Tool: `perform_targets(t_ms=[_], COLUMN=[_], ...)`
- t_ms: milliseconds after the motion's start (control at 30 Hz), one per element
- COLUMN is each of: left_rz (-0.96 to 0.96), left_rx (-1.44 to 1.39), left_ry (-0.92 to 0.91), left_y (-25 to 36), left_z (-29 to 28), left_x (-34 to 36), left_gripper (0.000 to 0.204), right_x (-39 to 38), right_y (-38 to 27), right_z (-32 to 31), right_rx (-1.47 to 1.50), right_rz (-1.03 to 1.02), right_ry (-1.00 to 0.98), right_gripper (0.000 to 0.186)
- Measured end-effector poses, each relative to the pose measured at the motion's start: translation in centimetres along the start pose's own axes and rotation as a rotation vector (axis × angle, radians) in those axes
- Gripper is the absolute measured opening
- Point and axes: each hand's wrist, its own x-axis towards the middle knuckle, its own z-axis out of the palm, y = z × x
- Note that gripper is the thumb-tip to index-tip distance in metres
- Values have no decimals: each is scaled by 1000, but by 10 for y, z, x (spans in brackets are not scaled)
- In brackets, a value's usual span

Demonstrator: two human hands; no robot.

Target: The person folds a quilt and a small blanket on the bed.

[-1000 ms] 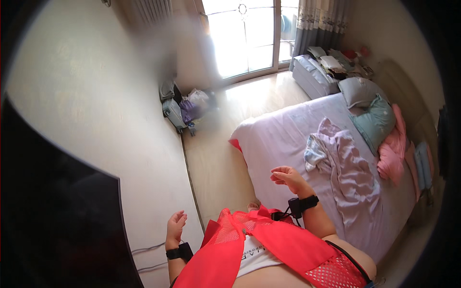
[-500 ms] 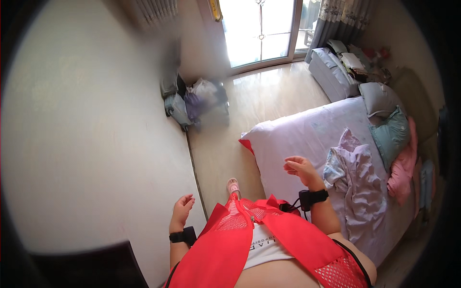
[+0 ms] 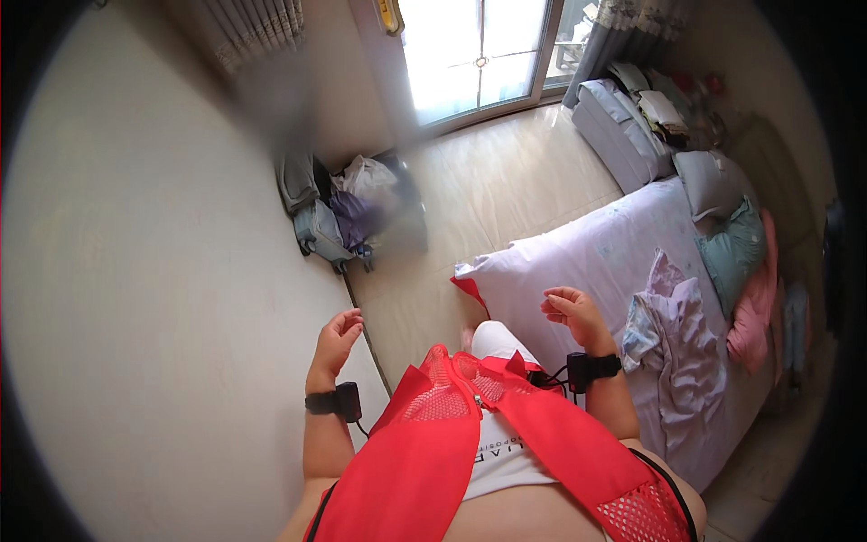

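Note:
My left hand (image 3: 340, 340) hangs in the air beside the pale wall (image 3: 172, 271), loosely bent, with nothing in it. My right hand (image 3: 574, 316) is held over the near-left part of the bed, fingers slightly curved and empty. Both wrists wear black straps with small devices. The bed (image 3: 569, 253) has a lavender sheet with a red underside showing at its corner. A crumpled lavender cloth (image 3: 682, 361) lies on it, right of my right hand. My red mesh vest and white clothing fill the lower middle.
Suitcases (image 3: 316, 230) and bags (image 3: 361, 199) stand along the left wall. A grey padded piece (image 3: 610, 135) piled with cloths stands by the curtain (image 3: 610, 45) and glass door (image 3: 470, 63). Pillows (image 3: 731, 244) and a pink quilt (image 3: 754, 334) lie at the bed's right. Tiled floor (image 3: 488, 172) runs between.
I have moved forward along the bed; the black screen at lower left has left the view. My left hand has risen, and my right hand slightly too.

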Motion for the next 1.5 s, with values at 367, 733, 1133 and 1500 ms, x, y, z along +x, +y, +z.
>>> perform_targets(t_ms=[367, 733, 1133, 1500], left_rz=[-177, -228, -81, 105], left_rx=[56, 59, 302, 587], left_ry=[105, -13, -542, -891], left_y=[29, 100, 195, 306], left_z=[-42, -14, 103, 256], left_x=[116, 282, 572, 787], left_gripper=[32, 30, 31, 35], right_x=[191, 302, 299, 320], right_y=[-87, -169, -157, -208], right_z=[31, -16, -110, -112], right_rx=[18, 62, 463, 731], right_rz=[-22, -136, -107, -257], right_ry=[-32, 51, 652, 1056], right_gripper=[30, 29, 21, 21])
